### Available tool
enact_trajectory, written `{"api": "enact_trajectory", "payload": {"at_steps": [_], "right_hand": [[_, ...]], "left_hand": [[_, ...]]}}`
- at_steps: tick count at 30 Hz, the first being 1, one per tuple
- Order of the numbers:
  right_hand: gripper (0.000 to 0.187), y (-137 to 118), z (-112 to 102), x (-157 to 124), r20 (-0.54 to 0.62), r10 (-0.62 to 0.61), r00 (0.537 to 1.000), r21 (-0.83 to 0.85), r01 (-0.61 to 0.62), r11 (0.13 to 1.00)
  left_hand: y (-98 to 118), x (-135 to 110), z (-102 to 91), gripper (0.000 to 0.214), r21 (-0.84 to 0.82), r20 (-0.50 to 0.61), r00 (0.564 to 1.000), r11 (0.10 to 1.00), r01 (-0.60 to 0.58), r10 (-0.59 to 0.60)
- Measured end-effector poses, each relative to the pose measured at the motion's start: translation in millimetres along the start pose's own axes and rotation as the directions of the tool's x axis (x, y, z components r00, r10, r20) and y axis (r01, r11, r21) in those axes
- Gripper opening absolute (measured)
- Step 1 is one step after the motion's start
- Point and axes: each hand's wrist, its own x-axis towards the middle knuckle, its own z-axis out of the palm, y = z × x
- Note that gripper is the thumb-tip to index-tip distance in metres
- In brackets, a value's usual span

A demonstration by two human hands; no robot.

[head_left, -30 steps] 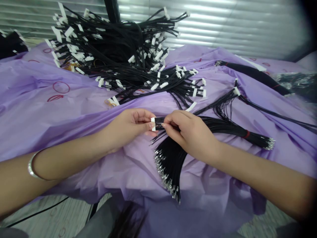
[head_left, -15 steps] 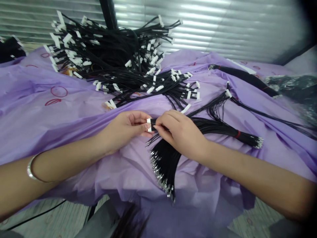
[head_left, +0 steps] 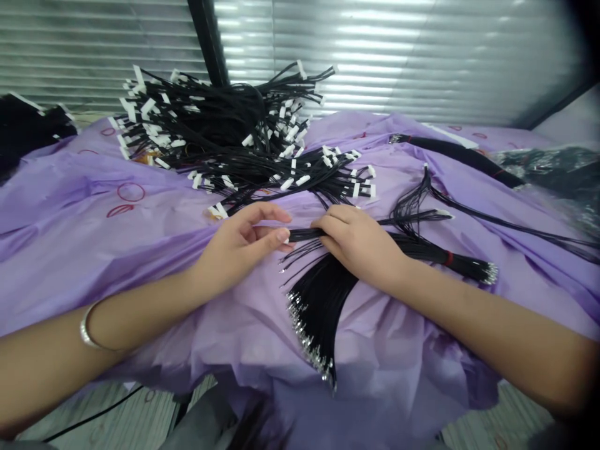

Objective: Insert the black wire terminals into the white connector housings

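Observation:
My left hand [head_left: 248,240] pinches the end of a black wire harness [head_left: 302,235] between thumb and fingers, its index finger raised. Only a sliver of the white connector shows at the thumb tip. My right hand [head_left: 359,240] is closed around the same wires farther along, its fingertips partly hidden. Beneath it, a bundle of black wires [head_left: 323,294] fans out toward the front, with bare metal terminals on the ends. To the right, the bundle is tied by a red rubber band [head_left: 449,257].
A large heap of black harnesses with white connectors [head_left: 210,119] lies at the back on a purple cloth [head_left: 154,244]. Red rubber bands [head_left: 130,192] lie at left. Another tied wire bundle [head_left: 454,153] and a clear plastic bag [head_left: 553,165] are at back right.
My right hand has slid right along the wires, away from the left hand. The white connector at my left fingers is now mostly covered. The view has tilted slightly up.

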Motion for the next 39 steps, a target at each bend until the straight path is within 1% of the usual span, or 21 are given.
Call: {"api": "enact_trajectory", "payload": {"at_steps": [1,3,4,6,7,8,9,10,11,13,14,16,18,20,23,26,28,31,33,36,39], "right_hand": [[0.016,0,2,0,-0.018,0.008,1.000,0.002,-0.008,1.000],[0.015,1,5,-1,-0.039,0.020,0.999,0.023,-0.019,1.000],[0.017,1,4,-1,-0.060,0.022,0.998,0.033,-0.020,0.999],[0.028,-2,-1,-2,-0.139,-0.006,0.990,0.029,0.010,1.000],[0.033,-4,-4,-2,-0.195,-0.031,0.980,0.012,0.034,0.999],[0.033,-6,-8,-2,-0.244,-0.063,0.968,-0.008,0.063,0.998],[0.029,-9,-12,-2,-0.264,-0.108,0.958,-0.023,0.106,0.994],[0.022,-11,-15,-1,-0.249,-0.154,0.956,-0.027,0.152,0.988],[0.017,-14,-16,0,-0.205,-0.181,0.962,-0.019,0.181,0.983],[0.016,-16,-14,2,-0.054,-0.181,0.982,0.008,0.182,0.983],[0.017,-16,-11,3,0.024,-0.158,0.987,0.013,0.158,0.987],[0.017,-14,-4,5,0.126,-0.091,0.988,0.030,0.088,0.996],[0.014,-10,0,5,0.165,-0.076,0.983,0.108,0.058,0.992],[0.010,-5,0,4,0.170,-0.093,0.981,0.225,0.054,0.973],[0.002,1,-3,3,0.249,-0.193,0.949,0.354,0.096,0.930],[0.005,3,-6,1,0.322,-0.283,0.903,0.390,0.146,0.909],[0.007,0,-7,-1,0.320,-0.303,0.898,0.405,0.160,0.900],[0.011,-8,-10,-2,0.299,-0.260,0.918,0.449,0.105,0.887],[0.010,-13,-13,-2,0.286,-0.164,0.944,0.487,0.004,0.873],[0.005,-20,-17,-1,0.225,-0.017,0.974,0.576,-0.119,0.809],[0.010,-23,-18,0,0.128,0.041,0.991,0.635,-0.114,0.764]], "left_hand": [[-2,4,-0.1,0.028,-0.082,0.002,0.993,0.990,0.117,-0.117],[-6,11,-1.2,0.029,-0.197,0.053,0.952,0.931,0.307,-0.303],[-8,14,-2.1,0.025,-0.232,0.081,0.930,0.901,0.367,-0.358],[-10,18,-4.0,0.013,-0.293,0.107,0.907,0.859,0.420,-0.407],[-11,19,-4.7,0.009,-0.324,0.100,0.906,0.847,0.420,-0.411],[-12,19,-5.1,0.012,-0.352,0.087,0.908,0.839,0.414,-0.411],[-12,20,-5.2,0.016,-0.377,0.074,0.909,0.833,0.406,-0.410],[-13,20,-5.0,0.018,-0.399,0.064,0.910,0.826,0.399,-0.409],[-13,19,-4.6,0.019,-0.415,0.057,0.913,0.822,0.390,-0.404],[-13,19,-3.5,0.020,-0.422,0.037,0.919,0.828,0.370,-0.392],[-14,19,-3.0,0.020,-0.420,0.026,0.922,0.832,0.362,-0.387],[-14,20,-2.7,0.021,-0.414,0.003,0.923,0.840,0.352,-0.385],[-15,21,-3.0,0.021,-0.405,-0.007,0.923,0.845,0.350,-0.386],[-16,21,-3.8,0.018,-0.393,0.004,0.925,0.850,0.352,-0.381],[-15,22,-4.8,0.015,-0.370,0.013,0.926,0.859,0.355,-0.377],[-14,22,-5.6,0.016,-0.377,0.001,0.926,0.858,0.349,-0.376],[-15,22,-6.2,0.016,-0.390,0.001,0.929,0.856,0.340,-0.369],[-16,22,-7.5,0.017,-0.391,0.027,0.934,0.856,0.338,-0.357],[-17,20,-8.1,0.018,-0.387,0.043,0.939,0.861,0.330,-0.340],[-16,16,-7.3,0.017,-0.374,0.041,0.949,0.875,0.306,-0.314],[-13,9,-4.0,0.017,-0.355,0.038,0.951,0.885,0.300,-0.307]]}}
